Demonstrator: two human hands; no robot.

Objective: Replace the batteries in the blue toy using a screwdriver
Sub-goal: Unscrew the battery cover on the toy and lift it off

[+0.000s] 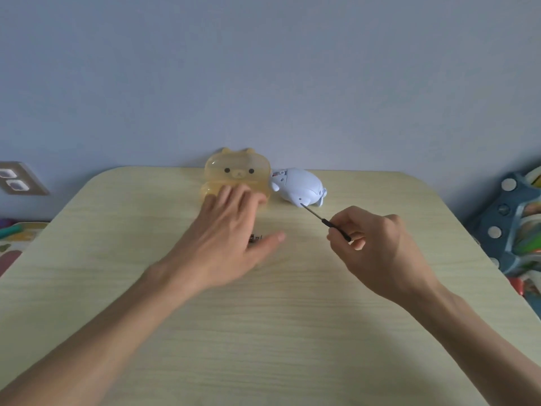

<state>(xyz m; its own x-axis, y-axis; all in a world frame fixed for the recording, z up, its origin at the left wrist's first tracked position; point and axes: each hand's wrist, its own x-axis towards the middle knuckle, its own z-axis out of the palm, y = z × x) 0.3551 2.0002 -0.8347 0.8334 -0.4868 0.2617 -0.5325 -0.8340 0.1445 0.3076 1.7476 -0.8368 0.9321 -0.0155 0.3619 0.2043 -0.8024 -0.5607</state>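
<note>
Pale blue plastic, the toy (298, 187) lay at the table's (292, 317) far edge, right of a yellow bear case (237, 172). Your right hand (377, 253) pinched the screwdriver (326, 222), tip at the toy. Your left hand (228, 238) hovered spread, empty, over something small and dark (255, 238). Swapping and closing likely remained.
</note>
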